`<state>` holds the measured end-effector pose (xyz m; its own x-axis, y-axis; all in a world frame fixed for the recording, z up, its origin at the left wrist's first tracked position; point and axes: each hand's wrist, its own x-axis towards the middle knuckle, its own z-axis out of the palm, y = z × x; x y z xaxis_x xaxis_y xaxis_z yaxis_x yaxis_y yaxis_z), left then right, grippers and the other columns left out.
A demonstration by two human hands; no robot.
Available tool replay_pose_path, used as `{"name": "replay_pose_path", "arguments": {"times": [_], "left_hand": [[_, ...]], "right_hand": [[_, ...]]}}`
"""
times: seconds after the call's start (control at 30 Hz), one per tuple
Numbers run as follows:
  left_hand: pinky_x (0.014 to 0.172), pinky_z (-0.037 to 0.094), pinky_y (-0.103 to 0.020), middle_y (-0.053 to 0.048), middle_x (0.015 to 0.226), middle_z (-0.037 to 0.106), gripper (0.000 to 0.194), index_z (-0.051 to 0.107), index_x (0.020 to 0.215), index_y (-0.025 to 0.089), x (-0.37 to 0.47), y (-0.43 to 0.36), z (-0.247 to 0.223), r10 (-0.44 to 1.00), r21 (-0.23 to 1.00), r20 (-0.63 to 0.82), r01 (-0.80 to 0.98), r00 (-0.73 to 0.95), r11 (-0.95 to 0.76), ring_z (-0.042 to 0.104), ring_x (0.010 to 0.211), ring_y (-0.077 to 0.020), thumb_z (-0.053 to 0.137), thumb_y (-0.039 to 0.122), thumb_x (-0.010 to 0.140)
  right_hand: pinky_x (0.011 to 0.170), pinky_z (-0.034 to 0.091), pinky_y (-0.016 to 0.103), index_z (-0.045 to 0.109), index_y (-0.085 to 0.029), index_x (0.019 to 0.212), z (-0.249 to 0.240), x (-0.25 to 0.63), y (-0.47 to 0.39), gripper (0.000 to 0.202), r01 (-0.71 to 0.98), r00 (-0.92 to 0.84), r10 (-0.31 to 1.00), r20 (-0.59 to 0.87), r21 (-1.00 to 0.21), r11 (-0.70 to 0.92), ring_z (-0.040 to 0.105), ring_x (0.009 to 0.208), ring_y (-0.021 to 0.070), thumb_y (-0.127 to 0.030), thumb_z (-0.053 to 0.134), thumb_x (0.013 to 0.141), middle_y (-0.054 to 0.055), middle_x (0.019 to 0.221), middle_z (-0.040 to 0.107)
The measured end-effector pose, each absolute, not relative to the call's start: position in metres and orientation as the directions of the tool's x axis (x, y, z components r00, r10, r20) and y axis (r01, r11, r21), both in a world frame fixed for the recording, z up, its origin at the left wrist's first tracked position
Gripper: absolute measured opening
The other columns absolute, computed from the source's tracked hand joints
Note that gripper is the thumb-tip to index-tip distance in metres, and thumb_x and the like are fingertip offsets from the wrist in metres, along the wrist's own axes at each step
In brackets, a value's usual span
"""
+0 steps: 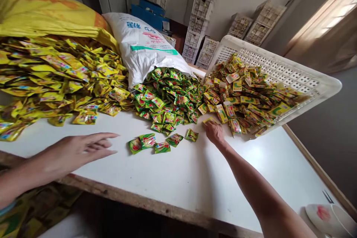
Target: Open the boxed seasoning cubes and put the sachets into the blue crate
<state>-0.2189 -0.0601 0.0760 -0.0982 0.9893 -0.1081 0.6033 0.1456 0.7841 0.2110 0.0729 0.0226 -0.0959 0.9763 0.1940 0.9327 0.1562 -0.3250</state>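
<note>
My left hand (80,150) hovers over the left part of the white table (167,171), fingers apart and nothing between them. My right hand (214,131) is closed at the front of the pile of small yellow packets (245,96), its fingertips on a yellow packet (209,120). Between the hands lie several loose green packets (162,147), one of them (192,135) just left of my right hand. Behind them, green packets (173,96) spill from a white sack (145,44). A heap of larger yellow packets (64,78) lies beyond my left hand.
A tilted white plastic basket (323,81) stands behind the small yellow packets. At the back left is a yellow sack (50,11). A white bowl (329,217) sits at the lower right. Stacked crates (199,18) line the wall. More packets (41,208) lie below the table edge.
</note>
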Motion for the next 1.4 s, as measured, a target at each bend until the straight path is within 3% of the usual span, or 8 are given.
{"name": "replay_pose_path", "arguments": {"times": [0.17,0.27,0.37,0.53,0.83,1.07,1.27,1.4], "left_hand": [[0.095,0.051,-0.041,-0.011,0.116,0.072,0.076,0.063,0.124,0.019,-0.187,-0.037,0.073,0.998,0.803,0.001,0.594,0.07,-0.043,0.067,0.104,-0.0303,0.071,0.066,0.065],[0.101,0.047,-0.043,-0.013,0.134,0.062,0.081,0.056,0.131,0.021,-0.165,-0.034,0.078,0.983,0.884,0.056,0.449,0.173,-0.13,0.06,0.119,-0.0322,0.078,0.056,0.062],[0.088,0.054,-0.038,-0.011,0.114,0.072,0.062,0.06,0.119,0.019,-0.154,-0.036,0.075,0.967,0.976,-0.047,0.218,0.252,-0.009,0.068,0.103,-0.0284,0.076,0.05,0.067],[0.062,0.051,-0.028,-0.005,0.082,0.074,0.047,0.061,0.1,0.015,-0.174,-0.047,0.065,0.951,0.957,-0.29,0.016,0.108,0.29,0.068,0.069,-0.0201,0.076,0.046,0.069],[0.07,0.051,-0.031,-0.007,0.087,0.073,0.042,0.063,0.092,0.014,-0.228,-0.079,0.056,0.932,0.939,-0.343,-0.027,-0.12,0.342,0.067,0.079,-0.0228,0.077,0.044,0.066],[0.079,0.051,-0.033,-0.008,0.099,0.073,0.047,0.062,0.102,0.015,-0.248,-0.089,0.052,0.93,0.938,-0.345,-0.071,-0.127,0.338,0.066,0.091,-0.0257,0.074,0.048,0.07],[0.071,0.051,-0.031,-0.006,0.09,0.073,0.044,0.062,0.095,0.015,-0.243,-0.082,0.048,0.915,0.931,-0.365,-0.072,-0.171,0.358,0.066,0.082,-0.0243,0.075,0.044,0.065],[0.066,0.05,-0.03,-0.004,0.083,0.073,0.044,0.063,0.095,0.014,-0.237,-0.08,0.044,0.927,0.944,-0.331,-0.079,-0.179,0.321,0.066,0.073,-0.0218,0.075,0.043,0.064]], "right_hand": [[0.071,0.038,0.031,0.063,-0.017,0.072,0.063,0.165,0.048,0.028,0.809,-0.009,0.93,0.367,-0.544,0.223,0.054,0.075,0.0198,-0.031,0.048,0.09,0.007,0.074,0.064],[0.06,0.039,0.027,0.063,-0.017,0.072,0.079,0.109,0.026,0.032,0.384,-0.299,0.951,0.08,-0.902,0.196,0.053,0.063,0.0158,-0.046,0.059,0.083,0.003,0.068,0.063],[0.059,0.043,0.027,0.067,-0.015,0.078,0.076,0.058,0.01,0.037,0.239,-0.51,0.859,-0.049,-0.967,0.086,0.056,0.063,0.0164,-0.051,0.057,0.084,0.004,0.07,0.066],[0.073,0.046,0.028,0.069,-0.02,0.104,0.057,0.018,0.025,0.028,0.503,-0.464,0.868,0.176,-0.754,0.422,0.064,0.081,0.0187,-0.035,0.048,0.093,0.006,0.09,0.072],[0.091,0.045,0.032,0.052,-0.015,0.132,0.087,-0.112,0.115,0.045,0.516,-0.708,0.601,0.371,-0.31,0.799,0.059,0.104,0.0235,-0.039,0.05,0.094,0.014,0.111,0.065],[0.091,0.043,0.052,0.057,-0.034,0.129,0.08,-0.193,0.162,0.056,0.696,-0.678,0.727,0.11,-0.223,0.683,0.045,0.118,0.0361,-0.064,0.058,0.081,0.012,0.132,0.047],[0.084,0.046,0.041,0.057,-0.032,0.129,0.049,-0.155,0.123,0.046,0.589,-0.79,0.591,0.165,-0.064,0.805,0.049,0.11,0.0311,-0.046,0.059,0.086,0.014,0.127,0.047],[0.077,0.046,0.03,0.067,-0.028,0.114,0.033,-0.112,0.094,0.027,0.546,-0.815,0.57,0.105,-0.187,0.816,0.057,0.096,0.0213,-0.033,0.056,0.09,0.01,0.118,0.055]]}}
